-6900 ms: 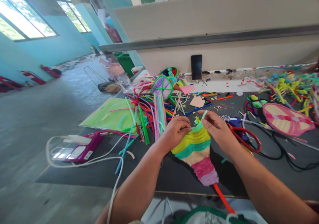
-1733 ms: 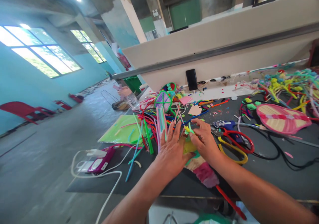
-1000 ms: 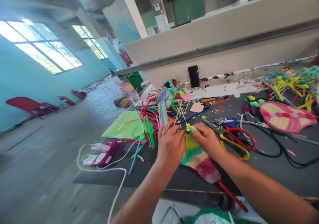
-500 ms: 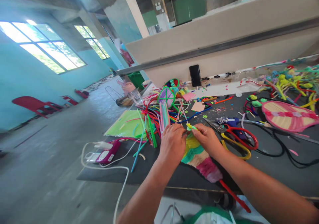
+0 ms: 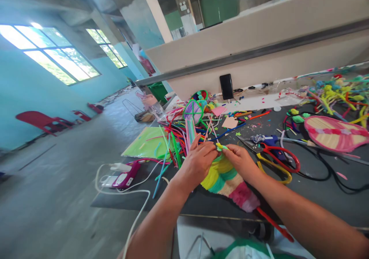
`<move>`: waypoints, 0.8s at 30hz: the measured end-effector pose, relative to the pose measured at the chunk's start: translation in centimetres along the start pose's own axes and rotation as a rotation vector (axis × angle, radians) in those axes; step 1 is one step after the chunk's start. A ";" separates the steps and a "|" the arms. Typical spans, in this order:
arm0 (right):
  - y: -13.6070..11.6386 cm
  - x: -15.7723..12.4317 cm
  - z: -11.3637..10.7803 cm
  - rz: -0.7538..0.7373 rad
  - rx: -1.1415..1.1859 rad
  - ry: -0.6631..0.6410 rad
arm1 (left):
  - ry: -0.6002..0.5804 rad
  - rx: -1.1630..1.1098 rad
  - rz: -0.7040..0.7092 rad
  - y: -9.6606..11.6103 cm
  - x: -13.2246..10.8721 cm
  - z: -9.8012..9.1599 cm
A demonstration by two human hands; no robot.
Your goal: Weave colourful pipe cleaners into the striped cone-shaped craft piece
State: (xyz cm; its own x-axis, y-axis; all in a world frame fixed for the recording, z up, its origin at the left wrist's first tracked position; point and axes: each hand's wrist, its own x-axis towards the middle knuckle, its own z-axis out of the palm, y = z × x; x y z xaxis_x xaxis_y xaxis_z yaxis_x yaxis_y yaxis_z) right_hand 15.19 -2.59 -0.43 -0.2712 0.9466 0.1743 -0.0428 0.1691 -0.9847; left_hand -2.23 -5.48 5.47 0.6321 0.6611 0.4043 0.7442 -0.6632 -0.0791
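Observation:
A fan-shaped piece wound from fuzzy pipe cleaners in yellow, teal, cream and pink bands (image 5: 227, 180) lies on the dark table mat, with a red handle (image 5: 273, 225) sticking out over the near edge. My left hand (image 5: 198, 161) presses its fingers on the piece's top left edge. My right hand (image 5: 240, 160) pinches the light green pipe cleaner end (image 5: 221, 147) at the piece's top. Both hands meet over that top edge.
Red-and-yellow scissors (image 5: 273, 157) lie just right of my right hand. A heap of coloured pipe cleaners (image 5: 178, 134) sits to the left, a green sheet (image 5: 145, 141) beyond. A pink woven fan (image 5: 334, 133), a phone (image 5: 226, 86) and a pink charger with white cable (image 5: 123, 174) are about.
The piece was held up off the table, then laid flat with my left hand spread over it. Now my left fingers curl at the top edge and more of the yellow band shows.

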 end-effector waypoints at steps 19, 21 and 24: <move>0.0 0.2 0.3 -0.165 -0.242 0.031 | -0.007 0.172 -0.257 2.1 -0.1 0.6; -0.1 0.3 0.2 -0.190 -0.294 0.045 | -0.058 0.209 -0.267 2.4 0.2 0.5; 0.0 0.3 0.2 -0.234 -0.365 0.050 | -0.111 0.226 -0.247 2.7 0.4 0.0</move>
State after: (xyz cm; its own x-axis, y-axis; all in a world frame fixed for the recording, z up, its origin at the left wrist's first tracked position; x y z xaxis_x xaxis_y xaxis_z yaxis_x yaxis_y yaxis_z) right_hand 14.88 -2.38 -0.34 -0.2471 0.8818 0.4017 0.2472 0.4582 -0.8538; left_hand 0.08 -7.01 5.40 0.4375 0.8341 0.3359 0.8987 -0.3926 -0.1956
